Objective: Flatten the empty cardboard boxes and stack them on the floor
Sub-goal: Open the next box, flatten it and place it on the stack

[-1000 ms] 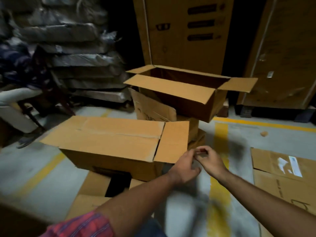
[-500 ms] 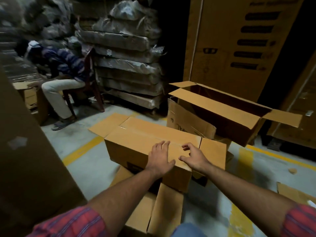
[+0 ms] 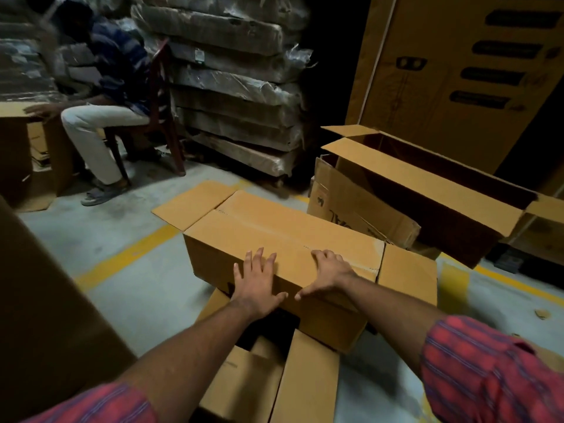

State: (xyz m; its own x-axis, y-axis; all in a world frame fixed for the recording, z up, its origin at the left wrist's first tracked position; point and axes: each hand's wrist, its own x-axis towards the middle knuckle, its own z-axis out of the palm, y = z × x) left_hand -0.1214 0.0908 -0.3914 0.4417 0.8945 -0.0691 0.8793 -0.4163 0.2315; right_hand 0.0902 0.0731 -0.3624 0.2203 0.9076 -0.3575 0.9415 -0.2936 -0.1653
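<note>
Cardboard box (image 3: 274, 236), top closed: left grip (image 3: 258, 285) and right grip (image 3: 328, 273) rest spread on it.

Near box (image 3: 283, 236): long, brown, unflattened, lay on lower carton (image 3: 274, 386).
Far box (image 3: 433, 190): open-topped, tilted, just behind.

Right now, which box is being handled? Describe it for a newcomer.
Find the tall printed carton at back right. Before it lies a long open box; nearer sits the closed box, the only one under the left hand and right hand.
</note>
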